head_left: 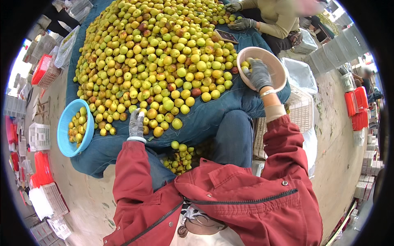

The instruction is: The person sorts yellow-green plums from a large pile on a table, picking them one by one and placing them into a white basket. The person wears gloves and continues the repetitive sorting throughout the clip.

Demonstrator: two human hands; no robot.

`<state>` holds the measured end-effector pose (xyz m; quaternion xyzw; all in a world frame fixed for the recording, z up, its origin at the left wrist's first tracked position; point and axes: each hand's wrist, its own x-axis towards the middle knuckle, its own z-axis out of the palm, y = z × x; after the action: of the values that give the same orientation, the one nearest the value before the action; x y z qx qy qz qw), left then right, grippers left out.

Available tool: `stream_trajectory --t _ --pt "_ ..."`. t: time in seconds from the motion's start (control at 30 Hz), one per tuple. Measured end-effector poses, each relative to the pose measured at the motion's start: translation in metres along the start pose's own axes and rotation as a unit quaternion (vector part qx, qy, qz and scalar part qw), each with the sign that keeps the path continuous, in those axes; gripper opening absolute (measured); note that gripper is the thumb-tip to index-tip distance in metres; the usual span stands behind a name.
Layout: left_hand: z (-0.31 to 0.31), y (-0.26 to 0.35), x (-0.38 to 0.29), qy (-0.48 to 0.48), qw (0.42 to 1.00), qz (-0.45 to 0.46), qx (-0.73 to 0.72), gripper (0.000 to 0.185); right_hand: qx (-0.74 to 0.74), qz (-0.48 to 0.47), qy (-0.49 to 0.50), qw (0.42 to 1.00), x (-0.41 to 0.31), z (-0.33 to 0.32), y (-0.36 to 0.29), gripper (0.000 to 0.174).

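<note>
A big heap of yellow-green jujube-like fruits [160,58] lies on a blue cloth [209,117]. My left hand [137,123], in a grey knit glove, rests at the near edge of the heap, its fingertips against the fruits; whether it grips one I cannot tell. Over on the right, my right hand [259,73], gloved too, reaches into a pale pink plastic basket [278,69], beside a few fruits on its left side. What lies under its fingers is hidden. A light blue basket [91,129] on the left holds many reddish-yellow fruits.
Across the heap, a co-worker's gloved hands [243,24] touch its far right edge, near a phone-like device [227,36]. A white plastic crate [297,107] stands right of the cloth. More fruits [181,156] lie below, between my legs. Red-lined crates [46,72] stand at left.
</note>
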<state>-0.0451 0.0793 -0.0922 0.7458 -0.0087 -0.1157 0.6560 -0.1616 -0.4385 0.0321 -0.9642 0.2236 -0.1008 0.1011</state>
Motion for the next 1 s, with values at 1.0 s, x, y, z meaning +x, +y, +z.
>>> stream_trajectory --t 1.0 --pt "0.023 0.021 0.003 0.113 0.993 0.023 -0.013 0.031 -0.088 -0.161 -0.148 0.972 -0.028 0.057 -0.23 0.029"
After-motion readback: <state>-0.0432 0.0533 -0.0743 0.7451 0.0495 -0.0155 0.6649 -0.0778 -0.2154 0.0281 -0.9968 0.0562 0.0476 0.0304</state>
